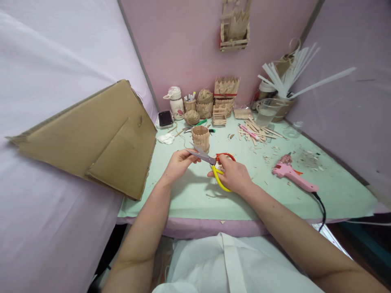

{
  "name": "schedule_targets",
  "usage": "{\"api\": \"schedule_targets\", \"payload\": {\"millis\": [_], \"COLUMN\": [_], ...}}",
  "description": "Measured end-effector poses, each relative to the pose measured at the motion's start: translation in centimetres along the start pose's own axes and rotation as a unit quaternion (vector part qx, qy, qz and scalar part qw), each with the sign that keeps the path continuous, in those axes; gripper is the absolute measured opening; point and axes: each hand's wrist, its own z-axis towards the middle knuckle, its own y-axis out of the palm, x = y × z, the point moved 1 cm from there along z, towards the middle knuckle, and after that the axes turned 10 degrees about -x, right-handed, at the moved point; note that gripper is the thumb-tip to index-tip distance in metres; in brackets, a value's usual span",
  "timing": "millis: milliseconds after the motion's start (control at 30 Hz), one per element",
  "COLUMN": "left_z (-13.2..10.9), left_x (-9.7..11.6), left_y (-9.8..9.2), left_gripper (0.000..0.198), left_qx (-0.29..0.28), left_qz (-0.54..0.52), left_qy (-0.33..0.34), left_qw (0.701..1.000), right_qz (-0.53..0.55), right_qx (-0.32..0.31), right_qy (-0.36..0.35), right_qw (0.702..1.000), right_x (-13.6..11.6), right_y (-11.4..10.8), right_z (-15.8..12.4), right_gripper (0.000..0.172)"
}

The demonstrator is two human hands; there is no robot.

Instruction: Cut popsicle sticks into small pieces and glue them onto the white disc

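Note:
My right hand (235,173) grips a pair of scissors (204,156) with one red and one yellow handle. The blades are parted and point left, reaching my left hand (181,163). The fingers of my left hand are pinched together at the blade tips; whatever is between them is too small or hidden to make out. Just behind the blades stands a small round basket (200,138) made of short wooden stick pieces, upright on the green tabletop. Neither hand appears to hold this basket.
A pink glue gun (295,177) lies at right among wood scraps, its cord over the edge. Craft sticks (255,131) and a cup of water (267,112) are behind it. Twine balls (192,117), a bottle (175,103) and a phone (165,118) line the back. Cardboard (100,138) leans at left.

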Motion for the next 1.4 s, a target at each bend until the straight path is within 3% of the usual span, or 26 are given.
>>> {"api": "schedule_targets", "payload": {"millis": [600, 800, 1400], "left_z": [-0.1, -0.1, 0.3], "left_x": [0.2, 0.5, -0.6], "left_y": [0.0, 0.3, 0.1], "left_gripper": [0.015, 0.018, 0.011], "left_qx": [-0.013, -0.015, 0.051], "left_qz": [0.022, 0.014, 0.001], "left_qy": [-0.010, -0.033, -0.021], "left_qw": [1.000, 0.999, 0.998], "right_qz": [0.035, 0.062, -0.032], "right_qx": [0.004, 0.011, -0.029], "right_qy": [-0.007, 0.020, -0.024], "right_qw": [0.999, 0.998, 0.999], "right_x": [0.3, 0.9, 1.2], "right_y": [0.3, 0.2, -1.0], "right_z": [0.0, 0.4, 0.6], "right_gripper": [0.028, 0.028, 0.035]}}
